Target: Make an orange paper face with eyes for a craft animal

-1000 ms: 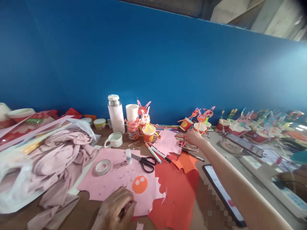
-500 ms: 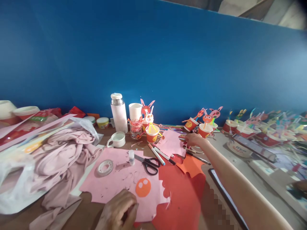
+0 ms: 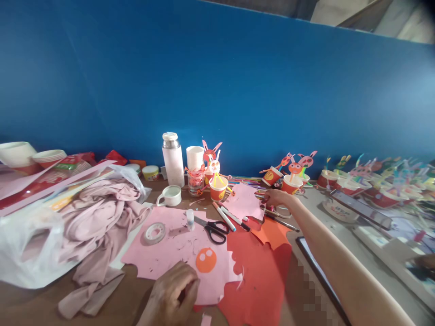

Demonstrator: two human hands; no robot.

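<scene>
My right hand (image 3: 276, 198) is stretched far out over the table, fingers down among pens and markers (image 3: 272, 213) by a pink paper piece (image 3: 243, 202); whether it grips one is unclear. My left hand (image 3: 175, 296) rests at the near edge on a large pink sheet (image 3: 170, 246), fingers curled and pinched together. An orange paper circle with two white dots (image 3: 205, 260) lies on the sheet just above that hand. Black-handled scissors (image 3: 213, 228), a tape roll (image 3: 154, 233) and a small glue bottle (image 3: 190, 219) lie further up the sheet.
Red paper (image 3: 258, 276) and orange paper (image 3: 272, 233) lie at centre. A white flask (image 3: 172, 159), mug (image 3: 170, 196) and paper-cup bunny figures (image 3: 217, 183) stand by the blue wall. Pink cloth (image 3: 98, 226) is heaped left. A phone (image 3: 319, 276) lies right.
The view has drifted a little to the left, so everything sits slightly further right. Both hands stay almost where they were; the right hand has shifted slightly among the pens.
</scene>
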